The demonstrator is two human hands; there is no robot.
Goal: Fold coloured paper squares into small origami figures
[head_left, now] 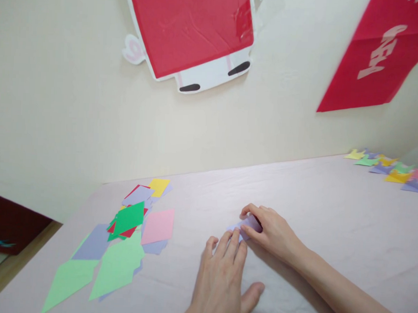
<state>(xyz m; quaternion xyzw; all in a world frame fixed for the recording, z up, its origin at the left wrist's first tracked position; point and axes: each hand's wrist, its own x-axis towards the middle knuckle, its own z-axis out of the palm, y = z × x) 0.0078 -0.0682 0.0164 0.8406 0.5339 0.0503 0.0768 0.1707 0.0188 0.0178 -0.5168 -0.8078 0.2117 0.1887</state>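
A small sheet of light purple paper lies on the pale cloth-covered surface, partly hidden by both hands. My left hand lies palm down, its fingertips touching the paper's near left edge and its thumb spread to the side. My right hand curls around the paper's right side, thumb on the near edge and index finger at the far edge. Whether the sheet is folded under the fingers I cannot make out.
Loose coloured paper sheets lie at left, including dark green, pink, light green and yellow. Several folded paper pieces stand in rows at the far right. Behind rises a wall with red decorations.
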